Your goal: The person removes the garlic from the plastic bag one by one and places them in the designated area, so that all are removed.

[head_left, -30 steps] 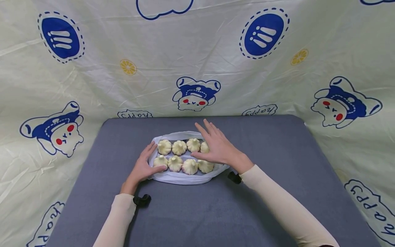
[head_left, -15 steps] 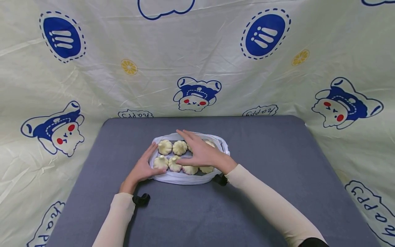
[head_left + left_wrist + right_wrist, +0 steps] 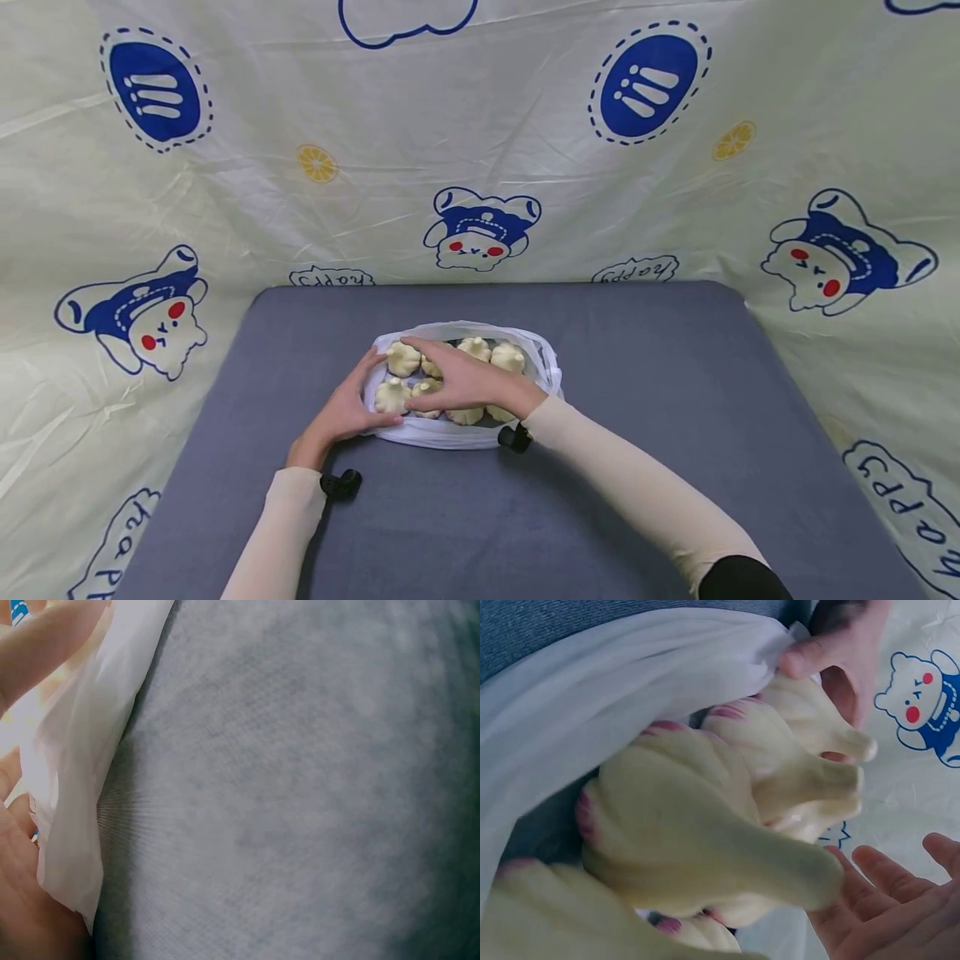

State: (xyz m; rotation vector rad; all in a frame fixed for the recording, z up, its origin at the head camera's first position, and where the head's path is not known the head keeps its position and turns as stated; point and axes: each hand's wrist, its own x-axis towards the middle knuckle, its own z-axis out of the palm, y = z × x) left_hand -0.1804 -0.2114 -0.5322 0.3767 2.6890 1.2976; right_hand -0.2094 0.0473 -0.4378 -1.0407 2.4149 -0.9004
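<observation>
White garlic bulbs (image 3: 403, 359) lie in two rows inside a white plastic bag (image 3: 442, 437) whose mouth is spread wide on the table. My left hand (image 3: 347, 410) cups the bag's left end, its thumb over the near rim and its fingers along the far side. Over the middle of the rows reaches my right hand (image 3: 468, 379), fingers straight and apart from the thumb, hiding some bulbs. Up close in the right wrist view, a garlic bulb (image 3: 675, 817) points its stem toward the right hand's fingers. The left wrist view has the bag's edge (image 3: 75, 802) beside the palm.
A grey cloth covers the table (image 3: 450, 525). Behind it hangs a pale curtain (image 3: 510, 125) with printed blue figures. Black wrist cameras are strapped under both forearms, the right one (image 3: 514, 437) close to the bag's near edge.
My right hand has moved left across the bag, from the right-end bulbs to the middle ones, uncovering the bulbs at the right. The left hand has stayed at the bag's left end.
</observation>
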